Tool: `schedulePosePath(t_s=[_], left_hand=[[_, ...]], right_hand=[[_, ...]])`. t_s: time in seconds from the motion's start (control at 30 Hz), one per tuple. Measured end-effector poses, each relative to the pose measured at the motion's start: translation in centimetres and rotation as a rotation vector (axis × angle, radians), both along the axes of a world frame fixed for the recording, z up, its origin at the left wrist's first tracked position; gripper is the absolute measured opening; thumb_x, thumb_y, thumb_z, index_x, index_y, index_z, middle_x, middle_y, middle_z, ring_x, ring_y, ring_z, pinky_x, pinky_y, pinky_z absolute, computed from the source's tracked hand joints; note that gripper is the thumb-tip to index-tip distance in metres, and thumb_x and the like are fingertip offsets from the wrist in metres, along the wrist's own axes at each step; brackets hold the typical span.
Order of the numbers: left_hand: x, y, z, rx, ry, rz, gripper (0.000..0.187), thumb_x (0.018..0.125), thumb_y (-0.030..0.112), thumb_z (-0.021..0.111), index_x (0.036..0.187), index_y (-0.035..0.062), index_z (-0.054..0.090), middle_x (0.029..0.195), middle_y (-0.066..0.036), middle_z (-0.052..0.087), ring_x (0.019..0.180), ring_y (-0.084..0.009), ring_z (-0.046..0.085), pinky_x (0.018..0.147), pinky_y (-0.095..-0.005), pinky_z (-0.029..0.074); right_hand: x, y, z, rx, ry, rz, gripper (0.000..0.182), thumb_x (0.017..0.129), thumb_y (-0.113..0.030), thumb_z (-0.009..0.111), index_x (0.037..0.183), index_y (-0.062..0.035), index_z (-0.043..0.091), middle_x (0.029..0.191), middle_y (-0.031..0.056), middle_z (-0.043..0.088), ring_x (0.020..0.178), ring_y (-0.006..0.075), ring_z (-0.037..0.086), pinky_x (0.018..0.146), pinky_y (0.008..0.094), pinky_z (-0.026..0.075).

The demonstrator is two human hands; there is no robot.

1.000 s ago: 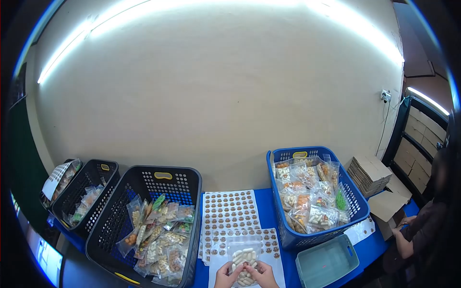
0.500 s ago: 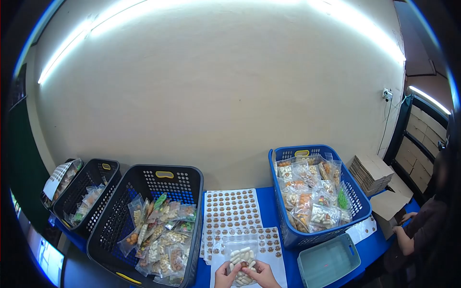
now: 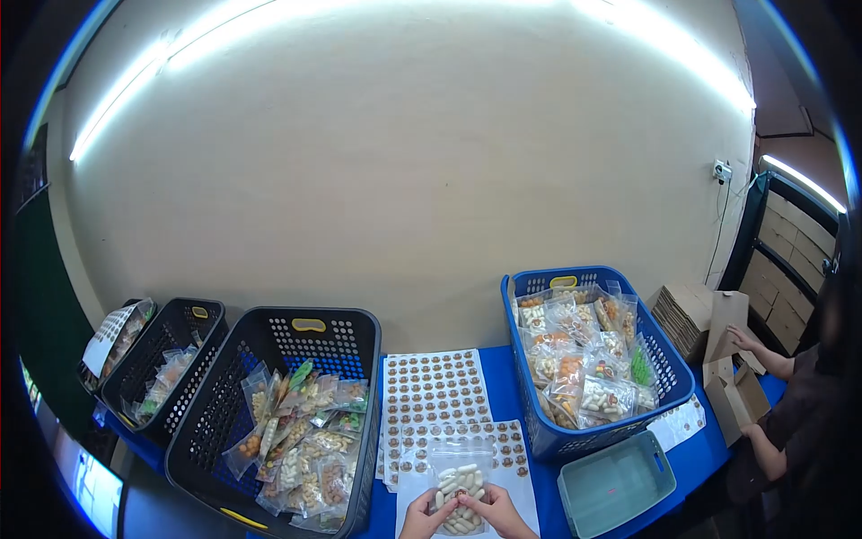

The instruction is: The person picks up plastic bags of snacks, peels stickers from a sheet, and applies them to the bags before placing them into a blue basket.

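A clear plastic bag [image 3: 461, 456] of white, capsule-shaped pieces lies upright before me at the table's front edge. My left hand [image 3: 428, 518] is closed on its left side and my right hand [image 3: 499, 515] on its right. Both thumbs meet on the front of the bag, over a small round brown sticker mostly hidden beneath them. Under and behind the bag are white sheets of round brown stickers [image 3: 433, 382], with part of the lower sheet bare of stickers.
A black basket [image 3: 269, 314] of filled bags stands left, with more baskets beyond. A blue basket [image 3: 530, 431] of bags stands right, behind a green-grey tray [image 3: 620, 516]. At far right, a co-worker's hands handle a cardboard box [image 3: 738, 395] beside stacked flat cardboard [image 3: 680, 323].
My hands and the bag have barely shifted, with the thumbs still on the sticker. At right, the co-worker has raised a box flap, one hand now up against it.
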State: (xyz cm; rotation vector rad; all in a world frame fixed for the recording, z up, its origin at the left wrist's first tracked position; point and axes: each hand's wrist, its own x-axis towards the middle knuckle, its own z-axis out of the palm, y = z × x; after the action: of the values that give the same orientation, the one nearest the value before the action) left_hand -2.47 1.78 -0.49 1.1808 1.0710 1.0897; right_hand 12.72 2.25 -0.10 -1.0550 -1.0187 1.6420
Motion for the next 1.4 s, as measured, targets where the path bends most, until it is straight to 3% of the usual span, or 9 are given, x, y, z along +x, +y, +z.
schedulePosePath(t_s=[0.17,0.4,0.57,0.8,0.9,1.13,1.23,1.4], left_hand=[[0.0,-0.3,0.5,-0.071,-0.129,0.062,0.029,0.079,0.015,0.058,0.1,-0.0036,0.053,0.09,-0.007,0.058,0.079,-0.0077,0.054,0.067,-0.0202,0.045],[-0.2,-1.0,1.4,-0.006,0.075,0.089,0.025,0.079,0.016,0.059,0.094,-0.0033,0.056,0.082,-0.004,0.059,0.071,-0.0054,0.053,0.061,-0.0181,0.043],[0.7,-1.3,1.4,-0.043,0.004,0.04,0.029,0.08,0.018,0.059,0.098,-0.0036,0.053,0.085,-0.005,0.059,0.074,-0.0069,0.054,0.063,-0.0194,0.044],[1.2,-1.5,2.3,-0.09,-0.163,0.011,0.036,0.08,0.02,0.058,0.105,-0.0041,0.048,0.093,-0.008,0.057,0.081,-0.0086,0.053,0.069,-0.0213,0.044],[0.3,-1.1,1.1,0.073,-0.006,-0.02,0.035,0.08,0.02,0.058,0.104,-0.0037,0.05,0.092,-0.007,0.058,0.082,-0.0085,0.053,0.07,-0.0217,0.044],[0.1,-1.2,4.2,0.038,0.174,0.021,0.032,0.079,0.019,0.059,0.101,-0.0027,0.053,0.088,-0.006,0.059,0.08,-0.0084,0.054,0.07,-0.0215,0.044],[0.5,-1.2,2.8,0.051,-0.063,0.089,0.036,0.079,0.019,0.059,0.105,-0.0038,0.049,0.092,-0.007,0.058,0.083,-0.0094,0.053,0.072,-0.022,0.044],[0.0,-1.3,1.5,0.073,0.037,-0.107,0.043,0.08,0.017,0.058,0.113,-0.004,0.041,0.102,-0.009,0.053,0.09,-0.0107,0.052,0.076,-0.0238,0.043]], right_hand=[[-0.8,-0.5,0.8,0.096,0.063,-0.009,0.031,0.079,-0.014,0.058,0.104,0.0014,0.05,0.094,0.0062,0.057,0.085,0.0094,0.054,0.072,0.0213,0.044],[-1.0,-1.0,1.3,0.143,-0.028,-0.044,0.028,0.08,-0.014,0.057,0.103,0.0018,0.051,0.094,0.0061,0.057,0.083,0.0097,0.054,0.072,0.0225,0.044],[-0.6,-1.2,1.7,0.164,-0.049,-0.153,0.024,0.079,-0.015,0.059,0.094,0.0025,0.054,0.085,0.006,0.059,0.075,0.0084,0.055,0.066,0.0214,0.045],[-0.7,-1.6,1.8,0.186,-0.005,-0.189,0.024,0.08,-0.016,0.057,0.096,0.0016,0.054,0.087,0.0056,0.059,0.077,0.0085,0.055,0.069,0.0213,0.045],[-1.0,-1.8,1.5,0.216,-0.016,-0.184,0.024,0.081,-0.017,0.056,0.096,0.0013,0.054,0.087,0.0054,0.059,0.077,0.0082,0.054,0.069,0.0212,0.044],[-0.9,-2.1,1.6,0.218,-0.06,-0.126,0.027,0.079,-0.015,0.059,0.099,0.0013,0.052,0.087,0.0046,0.058,0.075,0.008,0.054,0.065,0.0205,0.044],[-0.5,-2.4,2.7,0.214,-0.148,-0.07,0.028,0.078,-0.013,0.06,0.1,0.0022,0.051,0.088,0.0051,0.058,0.076,0.0086,0.054,0.065,0.0205,0.045],[0.2,-2.3,1.3,0.17,-0.014,-0.075,0.029,0.077,-0.01,0.06,0.101,0.0028,0.051,0.09,0.0058,0.058,0.078,0.0094,0.055,0.066,0.0205,0.045]])
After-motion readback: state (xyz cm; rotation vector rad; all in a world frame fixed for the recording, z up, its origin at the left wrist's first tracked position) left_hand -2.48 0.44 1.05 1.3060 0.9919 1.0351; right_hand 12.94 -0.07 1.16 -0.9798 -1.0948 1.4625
